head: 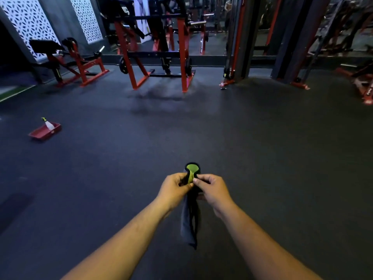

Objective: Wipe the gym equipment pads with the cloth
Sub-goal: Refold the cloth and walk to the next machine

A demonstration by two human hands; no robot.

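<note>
In the head view, the left hand [175,186] and the right hand [212,188] both pinch a dark cloth [189,221] with a green patch at its top, held in front of the person above the floor; its grey tail hangs down between the forearms. The floor [262,148] is dark rubber. At the left lies a red tray [40,132] with a spray bottle [48,124]. Red-framed machines [159,57] stand behind.

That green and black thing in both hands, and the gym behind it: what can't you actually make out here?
Head view only:
- Green and black item: the fingers of both hands cover its middle, so I cannot identify it.
- Dark cloth: its top is hidden between the hands.
- Spray bottle in the red tray: too small to read.
- Machines at right: blurred and cut by the edge.
</note>
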